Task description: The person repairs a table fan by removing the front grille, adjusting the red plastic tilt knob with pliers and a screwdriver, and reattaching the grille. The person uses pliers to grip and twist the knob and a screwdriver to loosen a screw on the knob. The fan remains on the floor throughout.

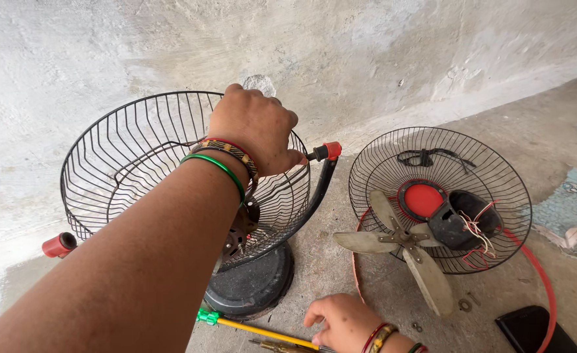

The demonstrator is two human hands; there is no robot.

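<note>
Fan guard [138, 163] stands steadied by the left hand [256, 127] clenched on its rim, while the right hand [344, 320], fingers loosely spread and empty, rests by the screwdriver [262, 333] on the floor.

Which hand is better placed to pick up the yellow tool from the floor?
The right hand, most likely. It rests on the floor just beside the yellow tool. The left hand is up on the rim of the wire fan guard.

A second grille [484, 163] lies face up on the concrete floor [550, 131], holding a black motor cover [461, 219]. A fan blade [403, 252] rests just beside it. Cloth [573, 206] lies right.
</note>
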